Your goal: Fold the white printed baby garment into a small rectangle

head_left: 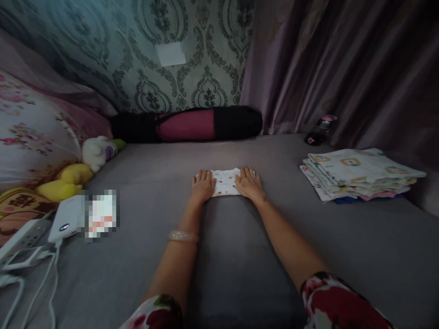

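A small white folded cloth point(224, 183) with a scattered print, which looks like a piece of clothing, lies flat on the grey sheet point(226, 256). My left hand point(203, 185) rests palm down on its left end, the fingers stretched forward. On the right end lies my right hand point(248, 182), also flat with the fingers extended. Only the middle of the cloth shows between the two hands. Both ends are partly covered by my fingers.
To the right is a stack of folded printed cloths point(360, 173), with a dark bottle point(318, 130) behind it. A long black and maroon bag point(187, 124) lies along the wall. At left are a power bank point(68, 217), a power strip point(25, 235), cables and plush toys point(98, 153).
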`<action>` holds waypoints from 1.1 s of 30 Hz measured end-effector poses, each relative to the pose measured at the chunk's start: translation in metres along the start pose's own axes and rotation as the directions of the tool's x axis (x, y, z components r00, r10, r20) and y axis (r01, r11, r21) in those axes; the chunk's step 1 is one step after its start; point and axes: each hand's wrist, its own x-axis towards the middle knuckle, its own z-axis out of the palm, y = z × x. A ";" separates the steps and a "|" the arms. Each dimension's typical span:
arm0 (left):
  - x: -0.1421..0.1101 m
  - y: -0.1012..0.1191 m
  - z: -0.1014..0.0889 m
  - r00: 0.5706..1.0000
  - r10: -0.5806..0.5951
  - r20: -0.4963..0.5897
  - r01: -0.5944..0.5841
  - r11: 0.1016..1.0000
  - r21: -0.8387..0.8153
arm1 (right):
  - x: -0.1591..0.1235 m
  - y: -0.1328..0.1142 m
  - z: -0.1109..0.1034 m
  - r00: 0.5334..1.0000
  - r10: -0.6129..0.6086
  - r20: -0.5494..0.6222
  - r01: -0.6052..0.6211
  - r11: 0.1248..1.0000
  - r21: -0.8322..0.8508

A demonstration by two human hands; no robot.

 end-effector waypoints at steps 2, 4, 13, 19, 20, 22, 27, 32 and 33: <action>0.001 -0.001 -0.001 1.000 -0.003 0.002 0.003 1.000 -0.017 | 0.002 0.000 -0.002 1.000 0.000 0.004 0.000 1.000 -0.008; 0.003 -0.004 -0.004 1.000 0.009 -0.005 -0.009 1.000 -0.025 | 0.007 0.002 -0.005 1.000 -0.010 0.025 0.010 1.000 -0.028; 0.052 -0.033 -0.032 0.985 -0.086 0.152 0.098 0.992 -0.076 | 0.048 0.026 -0.027 0.973 -0.072 0.219 0.091 0.993 -0.077; 0.070 -0.041 -0.039 0.956 -0.117 0.270 0.160 0.977 -0.143 | 0.075 0.032 -0.039 0.915 -0.054 0.399 0.073 0.997 -0.033; 0.071 -0.041 -0.040 0.949 -0.121 0.292 0.171 0.973 -0.154 | 0.078 0.032 -0.040 0.905 -0.049 0.422 0.065 0.998 -0.023; 0.071 -0.039 -0.041 0.936 -0.126 0.328 0.191 0.966 -0.175 | 0.081 0.032 -0.041 0.893 -0.040 0.448 0.048 0.999 -0.007; 0.063 -0.037 -0.049 0.940 -0.121 0.319 0.212 0.940 -0.268 | 0.083 0.036 -0.043 0.896 -0.050 0.440 0.033 0.998 0.045; 0.049 -0.038 -0.071 0.965 -0.097 0.245 0.192 0.896 -0.400 | 0.076 0.044 -0.063 0.907 -0.128 0.402 0.070 0.985 0.157; 0.047 -0.039 -0.077 0.968 -0.087 0.237 0.186 0.879 -0.439 | 0.074 0.045 -0.070 0.911 -0.156 0.381 0.087 0.977 0.193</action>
